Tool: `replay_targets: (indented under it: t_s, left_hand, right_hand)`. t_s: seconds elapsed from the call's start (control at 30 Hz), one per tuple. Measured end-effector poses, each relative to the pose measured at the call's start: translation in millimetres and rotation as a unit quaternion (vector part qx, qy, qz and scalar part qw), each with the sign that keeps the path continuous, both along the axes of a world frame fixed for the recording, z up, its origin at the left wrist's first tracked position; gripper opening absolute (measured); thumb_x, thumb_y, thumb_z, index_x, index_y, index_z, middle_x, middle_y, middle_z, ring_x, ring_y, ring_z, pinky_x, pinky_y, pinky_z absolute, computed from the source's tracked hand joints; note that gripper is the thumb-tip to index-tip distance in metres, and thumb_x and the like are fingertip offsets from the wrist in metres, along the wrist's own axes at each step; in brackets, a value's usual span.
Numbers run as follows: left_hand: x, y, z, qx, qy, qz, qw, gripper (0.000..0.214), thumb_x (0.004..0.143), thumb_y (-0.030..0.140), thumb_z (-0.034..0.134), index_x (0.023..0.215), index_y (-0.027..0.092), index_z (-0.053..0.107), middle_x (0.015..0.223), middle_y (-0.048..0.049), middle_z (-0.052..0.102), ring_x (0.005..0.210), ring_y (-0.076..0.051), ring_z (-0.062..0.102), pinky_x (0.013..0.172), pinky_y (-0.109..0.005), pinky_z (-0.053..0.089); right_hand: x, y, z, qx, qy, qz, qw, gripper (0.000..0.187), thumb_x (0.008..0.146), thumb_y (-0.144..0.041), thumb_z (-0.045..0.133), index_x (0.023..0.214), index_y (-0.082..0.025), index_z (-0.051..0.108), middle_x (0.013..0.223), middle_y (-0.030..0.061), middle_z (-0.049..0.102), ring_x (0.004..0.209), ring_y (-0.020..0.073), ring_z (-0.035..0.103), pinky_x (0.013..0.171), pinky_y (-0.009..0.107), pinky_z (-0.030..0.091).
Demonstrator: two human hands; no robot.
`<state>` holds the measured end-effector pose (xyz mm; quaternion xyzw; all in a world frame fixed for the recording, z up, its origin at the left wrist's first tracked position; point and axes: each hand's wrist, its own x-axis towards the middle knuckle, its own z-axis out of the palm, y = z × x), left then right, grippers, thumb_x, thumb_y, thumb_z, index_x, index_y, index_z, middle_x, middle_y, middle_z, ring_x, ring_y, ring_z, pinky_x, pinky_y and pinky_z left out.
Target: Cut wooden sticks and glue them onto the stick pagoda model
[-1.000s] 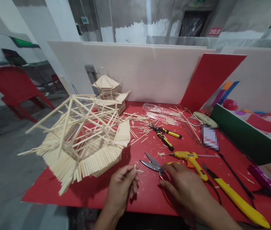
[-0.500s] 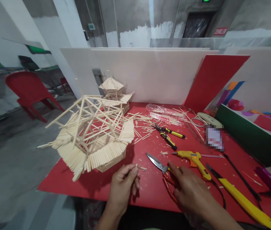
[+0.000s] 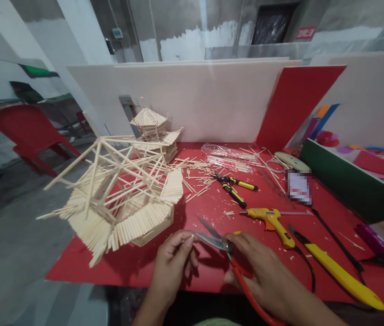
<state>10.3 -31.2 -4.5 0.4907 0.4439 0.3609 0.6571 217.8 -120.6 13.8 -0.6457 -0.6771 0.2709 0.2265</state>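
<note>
1. In the right hand's [image 3: 258,262] grip, the scissors [image 3: 228,246] show red handles and silver-grey blades.
2. In the left hand's [image 3: 175,256] pinch, the stick [image 3: 192,236] is pale cream.
3. Left of and beyond both grips, the large stick model [image 3: 144,222] is pale straw, its roof striped by closely laid sticks.
4. Beyond the scissor grip, the pliers [image 3: 229,184] are black and yellow.
5. Right of that grip, the glue gun [image 3: 273,220] is yellow with an orange trigger; farther right, the cutter [image 3: 344,276] has a yellow handle and dark blade.
6. Beneath both grips, the tabletop [image 3: 120,269] is plain red.
</note>
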Motion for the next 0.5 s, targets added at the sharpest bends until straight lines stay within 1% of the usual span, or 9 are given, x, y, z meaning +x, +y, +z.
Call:
replay_targets:
  t_s: [0.07, 0.17, 0.27, 0.33, 0.4, 0.5]
  left_hand:
    - [-1.7, -0.7, 0.7, 0.022, 0.025, -0.03, 0.999, 0.037, 0.084, 0.051, 0.065, 0.082, 0.015, 0.065, 0.047, 0.0022, 0.059, 0.036, -0.007, 0.045, 0.039, -0.017, 0.033]
    - [-3.8, -0.8, 2.3, 0.044, 0.04, -0.04, 0.997, 0.043, 0.081, 0.059, 0.063, 0.085, 0.016, 0.066, 0.046, 0.0031, 0.057, 0.036, -0.008, 0.046, 0.04, -0.018, 0.035]
    - [-3.9, 0.2, 3.5, 0.075, 0.051, -0.056, 0.994, 0.046, 0.083, 0.061, 0.059, 0.075, 0.016, 0.065, 0.047, 0.0028, 0.055, 0.038, -0.008, 0.045, 0.041, -0.019, 0.035]
    - [-3.5, 1.0, 3.0, 0.091, 0.055, -0.059, 0.993, 0.046, 0.083, 0.059, 0.06, 0.071, 0.016, 0.064, 0.048, 0.0029, 0.053, 0.041, -0.008, 0.046, 0.043, -0.019, 0.036]
    - [-3.4, 1.7, 1.0, 0.093, 0.059, -0.05, 0.993, 0.042, 0.082, 0.057, 0.062, 0.075, 0.016, 0.065, 0.048, 0.0039, 0.052, 0.043, -0.009, 0.047, 0.046, -0.019, 0.037]
    - [-3.5, 1.9, -2.7, 0.075, 0.059, -0.042, 0.995, 0.04, 0.082, 0.056, 0.064, 0.084, 0.016, 0.066, 0.048, 0.0049, 0.052, 0.042, -0.009, 0.045, 0.045, -0.02, 0.036]
  right_hand:
    - [-4.0, 3.1, 3.8, -0.007, -0.007, 0.019, 1.0, 0.043, 0.091, -0.044, 0.058, 0.129, -0.026, 0.052, 0.112, 0.0089, 0.06, 0.099, 0.0228, 0.061, 0.087, 0.036, 0.049]
    - [-6.5, 5.4, 2.7, -0.017, -0.021, 0.044, 0.999, 0.049, 0.089, -0.049, 0.059, 0.131, -0.026, 0.051, 0.106, 0.0087, 0.059, 0.091, 0.0234, 0.061, 0.08, 0.036, 0.049]
    - [-7.4, 5.4, 0.4, -0.01, -0.015, 0.057, 0.998, 0.051, 0.089, -0.051, 0.059, 0.133, -0.026, 0.049, 0.105, 0.008, 0.058, 0.089, 0.0227, 0.06, 0.078, 0.035, 0.049]
    - [-7.9, 5.6, -0.3, -0.004, -0.013, 0.059, 0.998, 0.049, 0.09, -0.048, 0.059, 0.132, -0.026, 0.049, 0.103, 0.0077, 0.059, 0.088, 0.0223, 0.06, 0.077, 0.034, 0.048]
    - [-7.9, 6.1, -1.2, -0.004, -0.018, 0.058, 0.998, 0.046, 0.091, -0.045, 0.058, 0.131, -0.024, 0.05, 0.101, 0.0077, 0.059, 0.086, 0.022, 0.06, 0.075, 0.033, 0.048]
    - [-7.2, 6.6, -3.9, 0.001, -0.04, 0.05, 0.998, 0.05, 0.088, -0.05, 0.061, 0.13, -0.024, 0.05, 0.102, 0.0081, 0.059, 0.085, 0.0227, 0.06, 0.074, 0.034, 0.047]
